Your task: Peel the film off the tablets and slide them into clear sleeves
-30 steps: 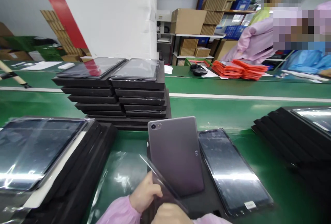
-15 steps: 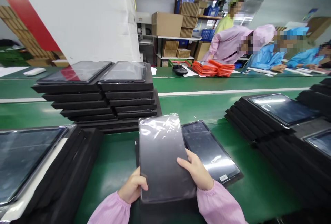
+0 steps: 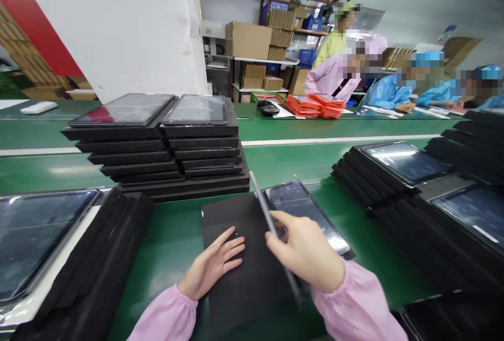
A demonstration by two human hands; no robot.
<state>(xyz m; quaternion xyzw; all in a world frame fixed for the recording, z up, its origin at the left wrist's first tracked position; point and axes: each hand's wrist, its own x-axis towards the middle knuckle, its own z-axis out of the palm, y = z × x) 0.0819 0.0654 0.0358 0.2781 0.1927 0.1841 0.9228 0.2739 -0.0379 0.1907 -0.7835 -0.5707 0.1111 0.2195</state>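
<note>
My right hand [image 3: 305,244] grips a tablet [image 3: 263,199] by its long side; it stands nearly edge-on to me, so its faces hardly show. Beneath it lies a black foam sheet [image 3: 244,288] on the green work surface. Over the left part of that sheet is my left hand [image 3: 214,262], fingers spread, holding nothing; I cannot tell whether it touches the foam. Just right of the held tablet, a second tablet [image 3: 289,199] rests screen up, partly hidden by my right hand.
Behind stands a stack of black foam trays [image 3: 134,144] with tablets on top. More stacks are at left [image 3: 118,257] and right [image 3: 354,183]. Across the green bench [image 3: 283,157] lie orange packets [image 3: 311,106] and a black device [image 3: 268,108]. Several co-workers [image 3: 334,76] are beyond.
The tablet has turned from nearly face-on to edge-on and sits more to the right. My left hand has let go of it and spread its fingers, uncovering the foam sheet.
</note>
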